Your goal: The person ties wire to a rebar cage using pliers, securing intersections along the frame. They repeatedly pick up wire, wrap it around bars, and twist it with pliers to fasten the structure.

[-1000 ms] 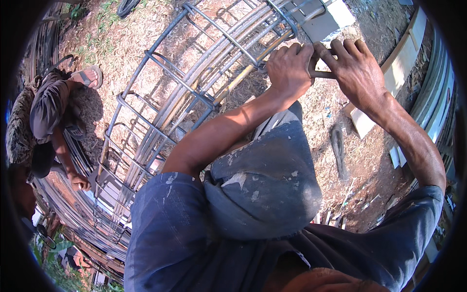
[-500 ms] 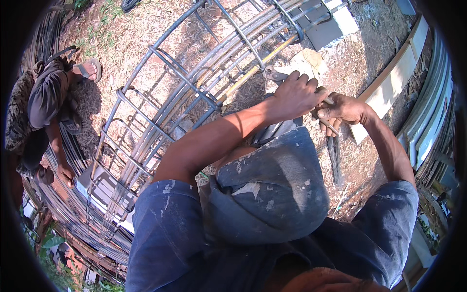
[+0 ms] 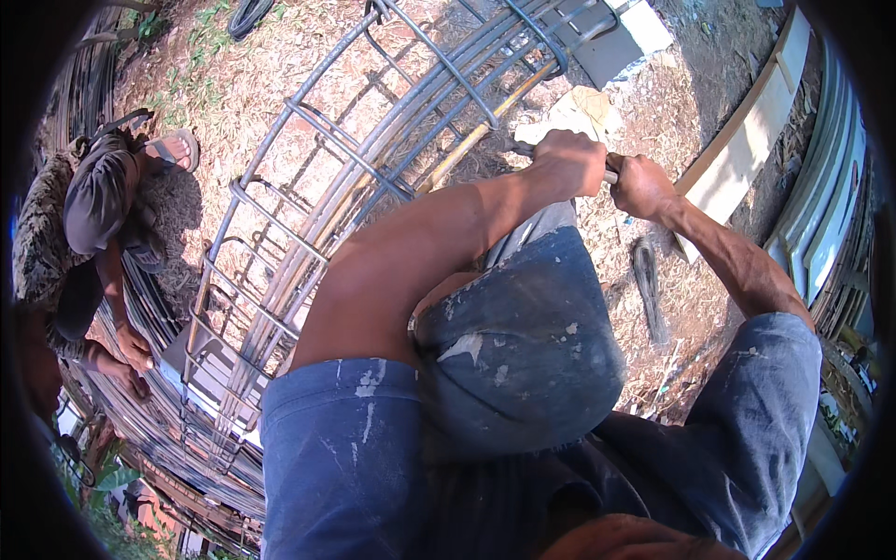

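Observation:
My left hand (image 3: 571, 161) is closed round the handles of a pair of pincers (image 3: 523, 147), close behind their head. Further back along the handles, my right hand (image 3: 644, 185) is closed too, a short bit of handle showing between the two fists. The pincers' head points left, toward the lower bar of a curved rebar cage (image 3: 350, 152); whether the jaws grip wire is too small to tell. My bent knee (image 3: 523, 364), in paint-spotted dark trousers, rises below my hands. A bundle of thin tie wire (image 3: 646, 289) lies on the ground beside it.
A co-worker (image 3: 98, 205) crouches at the left, hands (image 3: 133, 359) near the cage's lower end. Long bars (image 3: 168, 425) lie beneath. At right are a wooden board (image 3: 747, 140) and stacked pale sheets (image 3: 826, 205). A grey block (image 3: 607, 51) stands under the cage's far end.
The pincers' handles, spread apart before, are now together in my fists. My right hand has moved slightly up and turned. The co-worker's hands have shifted, with a second hand showing.

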`<state>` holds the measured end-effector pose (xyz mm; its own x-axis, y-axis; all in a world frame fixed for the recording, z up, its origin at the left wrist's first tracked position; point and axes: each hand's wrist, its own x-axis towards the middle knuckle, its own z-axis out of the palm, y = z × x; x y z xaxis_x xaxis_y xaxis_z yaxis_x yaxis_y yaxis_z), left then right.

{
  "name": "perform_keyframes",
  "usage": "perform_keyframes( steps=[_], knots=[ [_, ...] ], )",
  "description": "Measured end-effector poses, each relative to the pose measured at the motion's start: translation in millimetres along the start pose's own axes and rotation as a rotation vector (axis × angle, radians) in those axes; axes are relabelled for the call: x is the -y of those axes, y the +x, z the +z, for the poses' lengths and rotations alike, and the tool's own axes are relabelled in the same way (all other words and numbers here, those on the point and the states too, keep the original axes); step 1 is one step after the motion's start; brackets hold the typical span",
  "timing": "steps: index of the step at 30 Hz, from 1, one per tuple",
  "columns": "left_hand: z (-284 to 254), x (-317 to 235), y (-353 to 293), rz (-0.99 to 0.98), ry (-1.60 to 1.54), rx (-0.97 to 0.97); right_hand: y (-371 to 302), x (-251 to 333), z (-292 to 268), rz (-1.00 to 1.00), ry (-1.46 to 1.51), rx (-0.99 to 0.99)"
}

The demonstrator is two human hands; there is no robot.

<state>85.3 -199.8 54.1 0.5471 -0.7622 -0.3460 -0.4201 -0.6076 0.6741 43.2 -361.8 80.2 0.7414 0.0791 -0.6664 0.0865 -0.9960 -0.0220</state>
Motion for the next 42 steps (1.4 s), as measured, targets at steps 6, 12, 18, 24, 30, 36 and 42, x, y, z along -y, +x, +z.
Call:
perform_keyframes(
  steps=[6,12,18,24,30,36,42],
  knots=[
    [1.1,13.5,-46.7,0.482,-0.025,-0.567,-30.9,-1.5,25.7,0.11,0.08,-0.13],
    [-18.9,46.6,-52.5,0.395,0.0,-0.163,-56.1,-25.9,36.6,0.054,0.151,-0.256],
    [-10.1,13.2,-35.4,0.344,-0.362,-0.581,-76.3,-78.1,35.5,0.262,-0.054,-0.31],
    [40.0,16.7,-17.6,0.323,-0.165,-0.688,-101.4,-27.9,13.5,0.132,0.222,-0.875],
    [31.6,-1.7,-36.8,0.309,-0.013,-0.36,-66.5,21.4,31.1,-0.035,0.372,-0.374],
    [-3.5,2.5,-45.5,0.074,-0.381,-0.372,-48.2,27.9,50.1,-0.015,1.107,-0.527],
    [-21.2,0.1,-54.6,0.295,0.236,-0.141,-52.7,-0.1,49.8,-0.15,0.793,-0.456]
  ],
)
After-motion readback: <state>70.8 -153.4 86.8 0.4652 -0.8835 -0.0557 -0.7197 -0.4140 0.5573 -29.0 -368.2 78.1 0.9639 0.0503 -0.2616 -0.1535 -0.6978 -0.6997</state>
